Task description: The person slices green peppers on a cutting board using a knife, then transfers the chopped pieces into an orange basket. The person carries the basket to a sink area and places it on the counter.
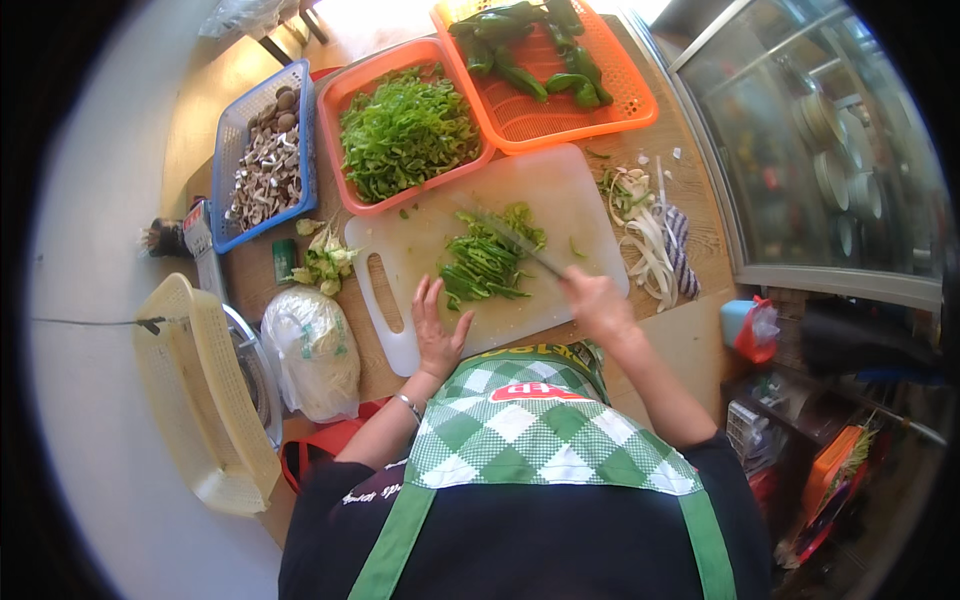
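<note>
A white plastic cutting board [555, 176] lies on the wooden table in front of me, with a pile of sliced green peppers [480, 266] at its middle. My right hand [600, 304] grips the handle of a kitchen knife [525, 244], whose blurred blade reaches up and left over the pile. My left hand [439, 330] rests on the board's near left part, fingers apart and empty, its fingertips close to the slices. Beyond the board, an orange-pink basket [345, 180] holds chopped leafy greens [409, 131], and an orange basket [577, 135] holds whole green peppers [517, 79].
Left stand a blue basket [262, 238] of sliced mushrooms, a green container [283, 261], vegetable trimmings [326, 262] and a plastic-wrapped bundle [311, 352]. Right lie white peelings [649, 247] and a striped cloth [679, 255], near a glass-fronted cabinet [832, 274].
</note>
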Demonstrator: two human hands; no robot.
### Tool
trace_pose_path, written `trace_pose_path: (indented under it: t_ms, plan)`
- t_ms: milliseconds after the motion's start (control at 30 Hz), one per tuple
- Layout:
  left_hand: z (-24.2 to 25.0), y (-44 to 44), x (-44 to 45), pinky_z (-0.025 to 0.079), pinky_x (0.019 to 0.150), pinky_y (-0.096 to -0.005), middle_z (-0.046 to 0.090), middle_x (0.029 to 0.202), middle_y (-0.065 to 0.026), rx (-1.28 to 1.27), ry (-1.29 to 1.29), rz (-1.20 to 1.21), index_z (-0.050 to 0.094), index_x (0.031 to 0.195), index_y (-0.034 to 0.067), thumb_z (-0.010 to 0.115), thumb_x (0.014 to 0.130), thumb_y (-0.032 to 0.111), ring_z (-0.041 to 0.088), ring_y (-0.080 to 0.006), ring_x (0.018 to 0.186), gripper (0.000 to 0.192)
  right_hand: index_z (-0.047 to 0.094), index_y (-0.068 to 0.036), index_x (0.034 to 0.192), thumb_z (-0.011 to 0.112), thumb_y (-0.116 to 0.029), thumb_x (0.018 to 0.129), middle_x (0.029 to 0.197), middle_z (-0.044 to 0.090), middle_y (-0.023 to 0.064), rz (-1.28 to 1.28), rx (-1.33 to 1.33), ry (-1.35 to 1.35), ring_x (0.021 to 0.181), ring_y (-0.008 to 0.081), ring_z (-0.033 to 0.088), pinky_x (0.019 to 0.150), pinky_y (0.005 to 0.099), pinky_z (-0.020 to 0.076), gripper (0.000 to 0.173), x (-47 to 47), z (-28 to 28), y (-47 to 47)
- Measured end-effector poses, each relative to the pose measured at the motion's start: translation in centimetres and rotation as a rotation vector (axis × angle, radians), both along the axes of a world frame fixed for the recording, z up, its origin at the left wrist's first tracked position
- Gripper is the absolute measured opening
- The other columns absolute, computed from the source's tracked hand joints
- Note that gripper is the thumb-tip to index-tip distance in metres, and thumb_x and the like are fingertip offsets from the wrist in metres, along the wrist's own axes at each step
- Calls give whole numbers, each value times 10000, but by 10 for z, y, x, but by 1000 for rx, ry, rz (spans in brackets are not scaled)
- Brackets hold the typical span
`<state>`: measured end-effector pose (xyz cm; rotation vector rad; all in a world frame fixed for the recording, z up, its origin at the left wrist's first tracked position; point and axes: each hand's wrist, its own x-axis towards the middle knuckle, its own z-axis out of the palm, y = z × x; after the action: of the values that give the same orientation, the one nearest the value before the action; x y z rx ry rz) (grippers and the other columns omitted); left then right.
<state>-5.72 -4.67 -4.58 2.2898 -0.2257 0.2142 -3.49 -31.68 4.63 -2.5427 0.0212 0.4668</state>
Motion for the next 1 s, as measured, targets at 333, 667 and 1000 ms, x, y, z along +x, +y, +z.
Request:
trace_pose_path:
  t_ms: [333,667,1000]
  plan:
    - [-6,-102,64,245,1117,-508,365,1476,-146,31,-44,399,492,1377,218,762,721,495,258,-399,1366,762,571,-31,946,540,-176,940,732,627,247,-7,6,14,694,409,621,622,477,492,148,-16,-54,2]
    - [13,-103,72,414,953,-378,527,1114,-144,-461,-57,456,642,1038,68,782,708,94,531,-305,1058,359,558,-8,917,571,-159,955,628,486,-15,-139,673,276,526,72,432,470,269,376,157,-26,-32,21]
    - [104,-54,224,416,937,-367,576,1027,-121,-623,-316,411,648,1022,44,780,726,104,543,-248,1015,330,553,-7,995,560,-158,939,636,502,31,124,569,-135,567,121,490,530,313,431,161,111,53,64]
